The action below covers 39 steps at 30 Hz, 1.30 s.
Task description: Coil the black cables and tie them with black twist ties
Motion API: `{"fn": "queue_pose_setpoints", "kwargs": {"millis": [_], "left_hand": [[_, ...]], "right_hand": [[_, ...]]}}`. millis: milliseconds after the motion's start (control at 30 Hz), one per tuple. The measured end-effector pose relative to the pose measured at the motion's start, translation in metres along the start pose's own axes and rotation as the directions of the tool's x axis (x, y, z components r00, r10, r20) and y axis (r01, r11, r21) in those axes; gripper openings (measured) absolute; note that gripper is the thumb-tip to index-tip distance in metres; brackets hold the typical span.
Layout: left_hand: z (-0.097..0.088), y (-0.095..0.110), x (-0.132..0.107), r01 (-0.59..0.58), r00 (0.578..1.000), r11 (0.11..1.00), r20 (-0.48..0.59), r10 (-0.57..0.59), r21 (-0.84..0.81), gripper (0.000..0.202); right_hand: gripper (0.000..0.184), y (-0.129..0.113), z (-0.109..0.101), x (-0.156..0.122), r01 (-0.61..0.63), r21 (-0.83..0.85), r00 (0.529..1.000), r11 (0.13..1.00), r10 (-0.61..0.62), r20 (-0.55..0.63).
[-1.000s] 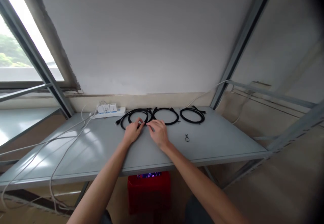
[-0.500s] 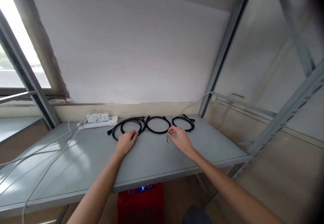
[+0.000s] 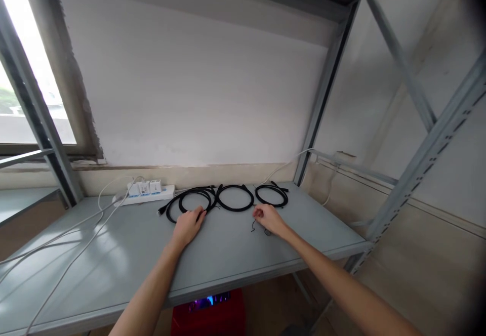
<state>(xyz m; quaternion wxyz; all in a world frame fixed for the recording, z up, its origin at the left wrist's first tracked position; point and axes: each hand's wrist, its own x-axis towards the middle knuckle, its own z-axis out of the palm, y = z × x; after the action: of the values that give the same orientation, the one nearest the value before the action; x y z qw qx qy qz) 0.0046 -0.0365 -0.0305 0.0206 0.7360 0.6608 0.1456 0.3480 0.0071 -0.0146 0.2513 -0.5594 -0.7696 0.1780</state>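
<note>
Black cables lie in coils along the back of the grey shelf. My left hand (image 3: 190,225) is closed at the near edge of the left coiled cable (image 3: 169,214), thumb and forefinger on it. The middle coiled cable (image 3: 234,210) forms a single ring between my hands. Close to the right coiled cable (image 3: 280,205), my right hand (image 3: 268,218) pinches a thin black wire tie (image 3: 253,226), whose bent end hangs below the fingers. A small dark loop (image 3: 267,232) shows under that hand; I cannot tell whether it belongs to the same tie.
A white power strip (image 3: 165,193) with plugged-in adapters stands at the back left. White cords (image 3: 89,242) run from it across the shelf (image 3: 212,260) to the front left. Metal posts (image 3: 322,98) frame the shelf. A red box (image 3: 212,316) stands below the front edge.
The view has tilted up slightly. More of the wire tie hangs below my right fingers, and a small dark loop shows under that hand. My left hand stays on the left coil.
</note>
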Motion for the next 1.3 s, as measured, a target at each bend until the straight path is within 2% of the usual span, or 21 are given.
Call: {"fn": "queue_pose_setpoints", "kwargs": {"millis": [100,200,333,433,533,633,700,800,867,967,1067,1133,1200,1233,1267,1300], "left_hand": [[0.002,-0.001,0.0,-0.007,1.0,1.0,-0.004,0.007,0.007,0.038],[0.006,-0.004,0.001,-0.02,0.999,1.0,-0.028,0.02,-0.007,0.038],[0.011,-0.006,0.003,-0.045,0.996,0.997,-0.077,0.039,-0.068,0.032],[0.012,-0.005,0.003,-0.029,0.991,0.997,-0.134,0.019,-0.077,0.031],[0.011,-0.003,0.001,-0.013,0.976,0.996,-0.215,-0.007,-0.093,0.033],[0.013,-0.004,0.001,-0.04,0.956,0.991,-0.294,0.001,-0.129,0.032],[0.015,-0.007,0.001,-0.063,0.924,0.986,-0.381,-0.001,-0.155,0.03],[0.019,-0.013,0.002,-0.061,0.835,0.982,-0.548,-0.05,-0.181,0.03],[0.018,-0.014,0.001,-0.044,0.789,0.983,-0.61,-0.077,-0.18,0.032],[0.011,-0.008,-0.004,-0.036,0.793,0.989,-0.606,-0.058,-0.141,0.039],[0.002,-0.007,-0.014,-0.09,0.822,0.995,-0.567,0.049,-0.045,0.045],[-0.004,-0.02,-0.029,-0.201,0.824,0.978,-0.53,0.201,0.058,0.044],[-0.01,-0.046,-0.049,-0.353,0.775,0.919,-0.494,0.394,0.179,0.039],[-0.015,-0.062,-0.061,-0.422,0.726,0.876,-0.491,0.481,0.235,0.037],[-0.019,-0.08,-0.074,-0.456,0.686,0.842,-0.488,0.539,0.288,0.035],[-0.024,-0.097,-0.086,-0.456,0.677,0.824,-0.47,0.566,0.336,0.034]], "right_hand": [[0.028,-0.009,0.005,-0.003,0.021,-0.047,0.996,0.999,-0.025,-0.09],[0.031,-0.031,0.029,-0.014,0.06,0.014,0.981,0.998,-0.057,-0.183],[0.04,-0.066,0.078,-0.024,0.228,0.049,0.97,0.972,-0.222,-0.098],[0.047,-0.085,0.107,-0.013,0.277,0.06,0.956,0.959,-0.269,-0.116],[0.048,-0.094,0.124,0.009,0.275,0.128,0.951,0.953,-0.25,-0.184],[0.048,-0.097,0.135,0.029,0.297,0.185,0.935,0.937,-0.246,-0.258],[0.048,-0.099,0.139,0.04,0.332,0.192,0.916,0.924,-0.266,-0.301],[0.046,-0.101,0.14,0.054,0.367,0.168,0.887,0.915,-0.289,-0.361],[0.044,-0.103,0.138,0.06,0.349,0.138,0.881,0.927,-0.274,-0.385],[0.043,-0.105,0.133,0.065,0.314,0.086,0.896,0.945,-0.266,-0.356],[0.044,-0.108,0.131,0.063,0.323,0.014,0.902,0.946,-0.303,-0.306],[0.044,-0.11,0.131,0.061,0.337,-0.05,0.903,0.94,-0.338,-0.266],[0.043,-0.112,0.131,0.06,0.36,-0.106,0.903,0.927,-0.375,-0.209],[0.043,-0.113,0.13,0.06,0.372,-0.126,0.903,0.92,-0.39,-0.179],[0.043,-0.114,0.13,0.059,0.378,-0.144,0.905,0.914,-0.398,-0.15],[0.044,-0.115,0.13,0.059,0.38,-0.162,0.908,0.911,-0.401,-0.122]]}}
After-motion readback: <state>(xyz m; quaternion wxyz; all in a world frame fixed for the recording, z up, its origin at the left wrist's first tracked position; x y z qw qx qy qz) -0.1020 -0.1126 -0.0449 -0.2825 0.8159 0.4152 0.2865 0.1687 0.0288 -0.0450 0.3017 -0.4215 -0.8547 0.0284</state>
